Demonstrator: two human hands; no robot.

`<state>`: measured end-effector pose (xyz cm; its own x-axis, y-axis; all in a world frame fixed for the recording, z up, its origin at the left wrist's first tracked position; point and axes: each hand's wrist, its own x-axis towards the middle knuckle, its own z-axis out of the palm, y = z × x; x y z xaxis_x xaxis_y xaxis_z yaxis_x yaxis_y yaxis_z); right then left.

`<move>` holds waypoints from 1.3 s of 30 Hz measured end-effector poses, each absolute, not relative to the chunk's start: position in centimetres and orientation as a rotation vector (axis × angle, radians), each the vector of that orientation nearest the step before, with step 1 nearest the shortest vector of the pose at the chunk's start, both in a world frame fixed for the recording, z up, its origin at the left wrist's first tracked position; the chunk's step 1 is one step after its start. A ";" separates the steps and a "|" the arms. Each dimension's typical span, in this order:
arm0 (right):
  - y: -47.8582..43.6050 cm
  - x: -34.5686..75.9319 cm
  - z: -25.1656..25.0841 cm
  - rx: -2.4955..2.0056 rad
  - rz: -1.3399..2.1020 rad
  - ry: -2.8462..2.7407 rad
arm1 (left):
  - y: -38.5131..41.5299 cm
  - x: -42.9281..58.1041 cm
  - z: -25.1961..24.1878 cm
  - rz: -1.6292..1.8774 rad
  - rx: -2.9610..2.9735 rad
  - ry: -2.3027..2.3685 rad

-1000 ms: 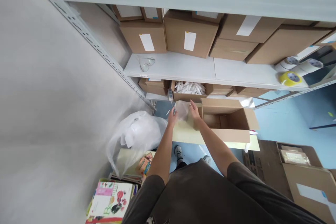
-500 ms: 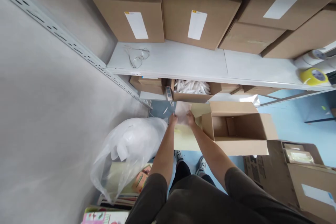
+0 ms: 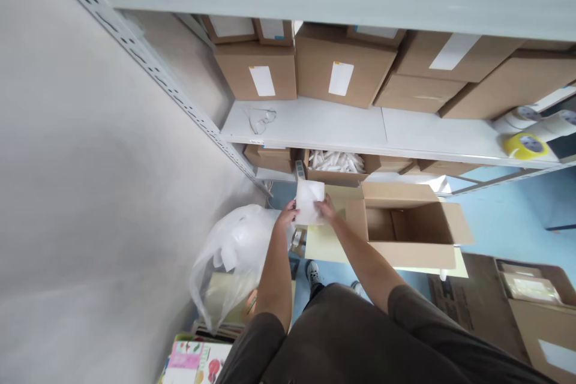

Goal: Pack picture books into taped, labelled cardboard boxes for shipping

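A pale, whitish square packet [image 3: 309,201] is held between my two hands above a pale yellow board [image 3: 326,243]. My left hand [image 3: 288,214] grips its left edge, fingers closed on it. On the opposite edge, my right hand [image 3: 326,209] pinches the packet. Just right of my right hand, an open cardboard box [image 3: 409,255] stands on the board with its flaps spread; its visible inside is bare brown cardboard.
Behind the board, a shelf [image 3: 315,123] carries closed cartons [image 3: 344,66], glasses [image 3: 261,122] and a yellow tape roll [image 3: 525,146]. A box of white pieces [image 3: 336,162] sits below. A plastic bag [image 3: 243,237] lies left; another open carton [image 3: 535,288] stands right.
The view has shifted, showing more of the upper shelf. The packet now sits flatter and more fully visible between my hands, and my left hand is farther out to the left.
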<state>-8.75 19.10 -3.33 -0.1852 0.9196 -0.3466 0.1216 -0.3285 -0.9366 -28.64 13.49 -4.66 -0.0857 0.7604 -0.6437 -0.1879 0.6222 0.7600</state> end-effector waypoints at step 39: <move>21.7 31.6 10.8 -1.241 1.221 -1.423 | 13.5 8.7 8.8 0.720 0.818 1.321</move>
